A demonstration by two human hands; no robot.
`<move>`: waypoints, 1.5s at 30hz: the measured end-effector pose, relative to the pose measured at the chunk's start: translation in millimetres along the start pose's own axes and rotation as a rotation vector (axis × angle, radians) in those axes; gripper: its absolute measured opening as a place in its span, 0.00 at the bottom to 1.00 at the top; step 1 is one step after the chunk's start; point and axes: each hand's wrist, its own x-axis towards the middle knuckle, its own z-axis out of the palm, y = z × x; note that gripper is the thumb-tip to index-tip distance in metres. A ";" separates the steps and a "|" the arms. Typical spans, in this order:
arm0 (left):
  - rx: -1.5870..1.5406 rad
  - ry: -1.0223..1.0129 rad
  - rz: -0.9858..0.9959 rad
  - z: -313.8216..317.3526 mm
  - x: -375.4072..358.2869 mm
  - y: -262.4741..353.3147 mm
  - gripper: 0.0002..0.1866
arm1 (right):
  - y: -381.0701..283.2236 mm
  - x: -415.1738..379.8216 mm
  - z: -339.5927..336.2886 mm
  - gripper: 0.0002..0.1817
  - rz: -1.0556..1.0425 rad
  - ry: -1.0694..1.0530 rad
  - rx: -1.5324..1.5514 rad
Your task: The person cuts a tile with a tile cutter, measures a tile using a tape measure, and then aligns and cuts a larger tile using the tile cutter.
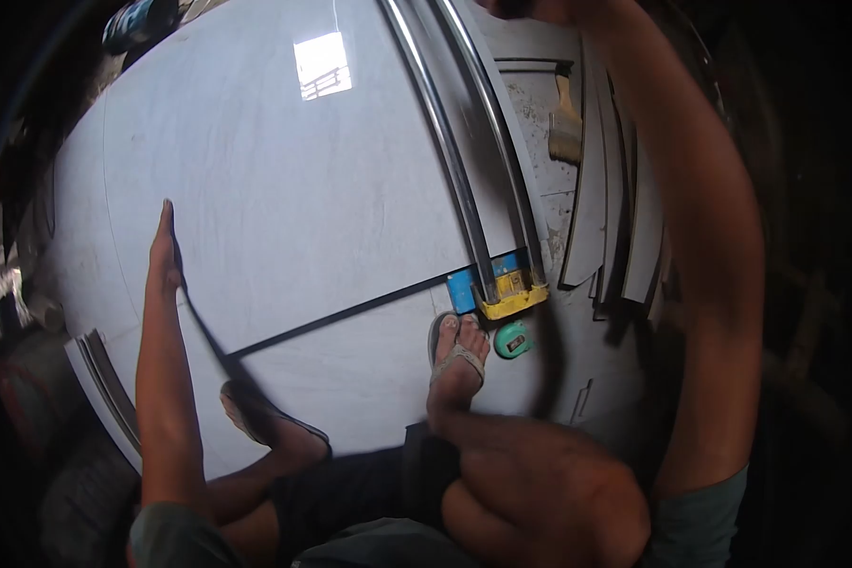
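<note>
My left hand (166,244) is seen edge-on above the left part of a large pale tile (284,199). Its fingers look straight; whether the palm touches the tile cannot be made out. At the top edge, my right hand (540,8) is dark and partly cut off, near the far end of a manual tile cutter's chrome rails (435,114), so its fingers and anything in them are hidden. The cutter's yellow end piece (513,295) and blue base (461,291) lie close to my foot. The rails run over the tile's right part.
A green tape measure (513,340) lies beside my sandalled foot (457,355). To the right are a paintbrush (565,123) and several narrow tile strips (592,199). More strips (104,388) lean at the left. A dark-blue container (128,26) is at the upper left.
</note>
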 end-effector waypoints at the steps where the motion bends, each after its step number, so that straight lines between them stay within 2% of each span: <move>1: 0.007 -0.005 -0.011 -4.8 3.8 -5.1 0.50 | -4.4 -25.9 3.8 0.08 0.022 0.015 0.020; 3: 0.023 -0.055 0.011 -12.4 10.0 -8.9 0.53 | -18.9 -93.9 27.2 0.07 0.115 0.191 -0.168; 4: 0.033 -0.084 0.023 -13.0 11.1 -10.1 0.54 | 20.9 -114.8 5.3 0.26 -0.188 0.111 -0.440; 5: 0.034 -0.073 0.009 -11.3 9.8 -10.4 0.54 | 18.3 -145.9 16.7 0.22 -0.060 0.021 -0.453; 6: 0.038 -0.060 -0.005 -10.4 7.8 -9.0 0.54 | 34.6 -165.5 12.0 0.19 -0.047 -0.002 -0.464; 7: 0.046 -0.046 -0.019 -10.2 6.3 -7.2 0.54 | 36.4 -197.5 19.5 0.18 0.103 -0.052 -0.392; 8: 0.038 -0.045 -0.037 -9.9 4.8 -7.4 0.56 | 43.6 -230.8 29.7 0.18 0.194 -0.020 -0.317; 10: -0.054 0.048 -0.041 -0.1 -2.8 -3.0 0.50 | 63.1 -285.5 36.6 0.21 0.408 -0.050 -0.162; 11: -0.094 0.093 -0.047 4.5 -7.5 -2.8 0.47 | 80.0 -311.3 37.7 0.20 0.474 -0.048 -0.024; 12: -0.114 -0.023 -0.061 2.0 -8.0 -3.9 0.52 | 97.9 -336.5 38.5 0.19 0.524 -0.034 0.037; 15: 0.010 0.115 -0.009 5.0 -6.0 -5.0 0.52 | 127.6 -392.9 46.4 0.15 0.672 -0.023 0.127; 17: -0.080 -0.065 -0.050 -13.8 10.9 -10.5 0.49 | 142.1 -422.2 53.6 0.15 0.773 -0.008 0.103; 19: -0.106 -0.230 -0.036 -34.4 33.7 -22.7 0.47 | 165.5 -448.1 61.2 0.15 0.737 0.037 0.106; 20: -0.171 -0.235 -0.063 -30.7 32.8 -21.9 0.47 | 176.5 -458.3 64.2 0.16 0.718 0.058 0.106; 23: -0.064 -0.288 0.012 -29.9 27.5 -20.0 0.50 | 198.0 -480.9 70.1 0.17 0.706 0.075 0.125; 25: -0.011 -0.236 0.033 -24.8 23.0 -18.8 0.48 | 202.6 -487.8 75.4 0.18 0.679 0.112 0.047; 28: 0.020 0.068 0.105 -6.5 12.7 -17.3 0.44 | 212.8 -496.1 81.3 0.19 0.685 0.140 -0.015; 31: 0.049 0.218 0.183 -3.1 11.1 -17.6 0.40 | 230.6 -501.0 84.8 0.19 0.637 0.153 -0.068; 34: -0.022 -0.051 0.035 -12.1 7.3 -9.2 0.50 | 241.1 -502.3 87.0 0.19 0.618 0.159 -0.093; 37: 0.068 0.071 0.156 1.0 -2.7 -10.4 0.48 | 242.5 -499.9 91.3 0.19 0.630 0.167 -0.098; 42: 0.058 0.066 0.115 -6.6 4.7 -10.4 0.48 | 212.9 -483.4 90.5 0.17 0.569 0.180 -0.163; 45: -0.018 0.030 0.056 0.4 -0.4 -4.7 0.48 | 205.6 -455.5 105.6 0.17 0.462 0.190 -0.311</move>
